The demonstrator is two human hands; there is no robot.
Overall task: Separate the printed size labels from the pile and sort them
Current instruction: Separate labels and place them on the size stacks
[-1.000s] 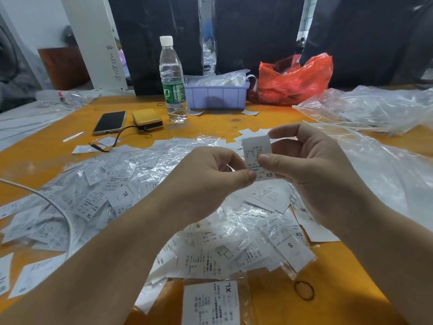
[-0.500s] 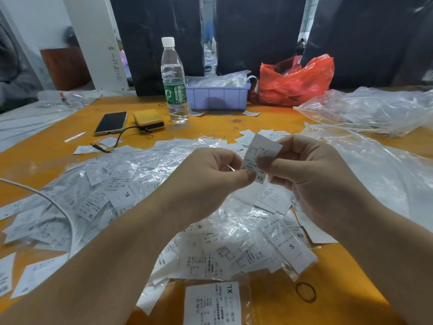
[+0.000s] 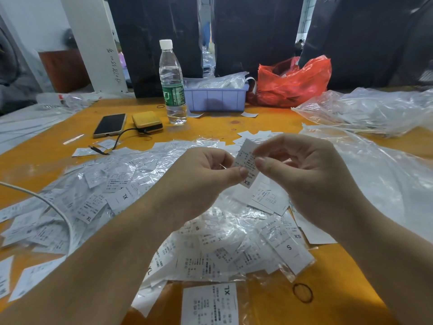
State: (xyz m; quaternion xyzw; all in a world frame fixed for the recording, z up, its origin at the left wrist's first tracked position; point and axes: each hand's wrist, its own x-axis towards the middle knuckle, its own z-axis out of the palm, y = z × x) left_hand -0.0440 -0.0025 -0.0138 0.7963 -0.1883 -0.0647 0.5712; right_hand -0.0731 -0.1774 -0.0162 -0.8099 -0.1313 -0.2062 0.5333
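White black-printed labels (image 3: 246, 168), orange table (image 3: 30, 158), red bag (image 3: 295, 83).

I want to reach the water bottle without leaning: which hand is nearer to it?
Left. The left hand is below the bottle and slightly to its right, pinching an XS label. The right hand pinches the same label further right.

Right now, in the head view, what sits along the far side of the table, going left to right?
Phone → yellow case → water bottle → purple bin → red bag → clear plastic bags.
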